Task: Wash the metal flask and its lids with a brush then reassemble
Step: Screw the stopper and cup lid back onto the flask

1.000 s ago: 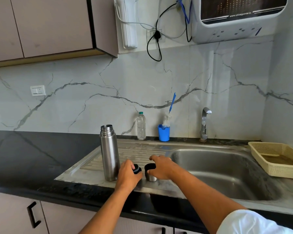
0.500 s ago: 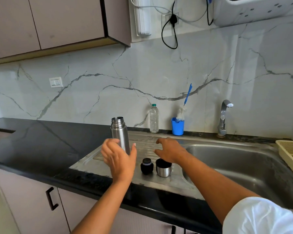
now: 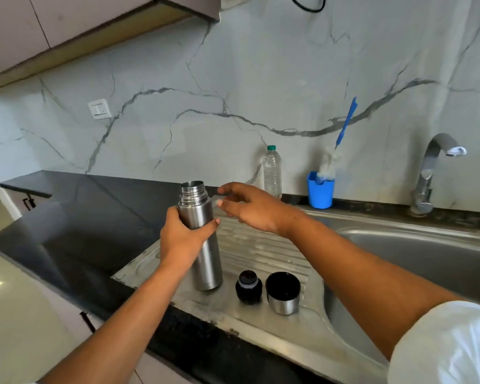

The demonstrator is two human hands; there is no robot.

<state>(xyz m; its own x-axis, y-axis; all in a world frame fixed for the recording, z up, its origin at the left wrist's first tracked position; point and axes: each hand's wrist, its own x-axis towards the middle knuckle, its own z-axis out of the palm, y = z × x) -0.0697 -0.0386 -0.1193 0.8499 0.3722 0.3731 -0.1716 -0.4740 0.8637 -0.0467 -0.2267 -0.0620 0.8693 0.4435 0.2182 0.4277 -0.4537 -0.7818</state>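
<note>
The steel flask [image 3: 205, 261] stands upright and uncapped on the ribbed drainboard [image 3: 261, 250]. My left hand [image 3: 182, 239] grips its upper body. My right hand [image 3: 250, 207] hovers just right of the flask's threaded neck with fingers spread and holds nothing. The black inner stopper [image 3: 248, 286] and the steel cup lid [image 3: 283, 293], its open side up, stand side by side to the right of the flask's base. A blue-handled bottle brush [image 3: 344, 128] leans in a blue cup [image 3: 320, 191] by the wall.
The sink basin [image 3: 416, 261] lies to the right under the tap [image 3: 430, 173]. A clear plastic water bottle [image 3: 272, 173] stands behind the drainboard. Black countertop [image 3: 81, 225] stretches to the left, and cabinet handles show below its front edge.
My left hand has closed round the flask. My right hand has left the two lids and risen toward the flask's neck. The camera has moved closer and tilted down.
</note>
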